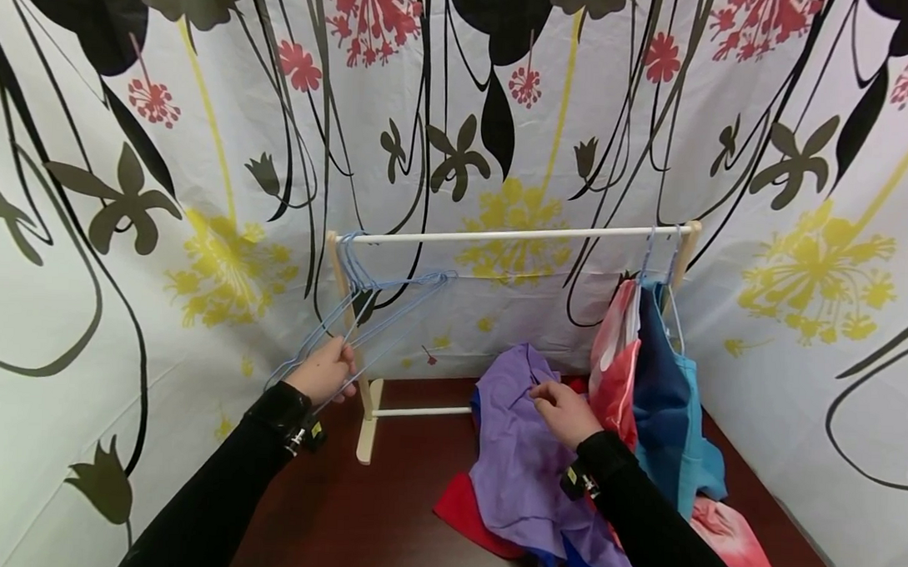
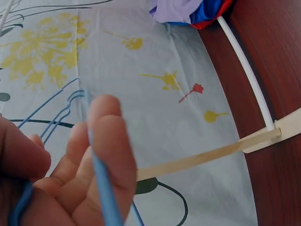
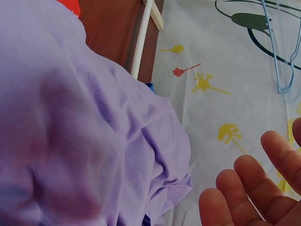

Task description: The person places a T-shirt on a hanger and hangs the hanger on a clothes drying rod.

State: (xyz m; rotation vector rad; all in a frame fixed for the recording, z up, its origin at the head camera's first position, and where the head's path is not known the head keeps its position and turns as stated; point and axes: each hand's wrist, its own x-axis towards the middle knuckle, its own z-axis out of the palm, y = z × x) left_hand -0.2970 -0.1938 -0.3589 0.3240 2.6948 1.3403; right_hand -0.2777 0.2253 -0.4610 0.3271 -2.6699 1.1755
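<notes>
My left hand [image 1: 327, 369] grips the lower wire of a blue hanger [image 1: 393, 294], one of several that hang at the left end of the white rail [image 1: 516, 234] of a small wooden clothes rack. In the left wrist view the blue wire [image 2: 101, 188] runs between my curled fingers [image 2: 108, 141]. My right hand [image 1: 562, 411] hovers at the top of a purple garment [image 1: 515, 461] heaped on the table. The right wrist view shows its fingers [image 3: 249, 188] straight and spread, holding nothing, just off the purple cloth [image 3: 70, 141].
A red-and-white garment [image 1: 615, 364] and a blue one [image 1: 668, 391] hang at the rail's right end. Red cloth [image 1: 464, 509] lies under the purple heap, a pink tie-dye piece [image 1: 738, 544] at the right. The dark wooden table [image 1: 355, 522] is enclosed by a flowered curtain [image 1: 202, 183].
</notes>
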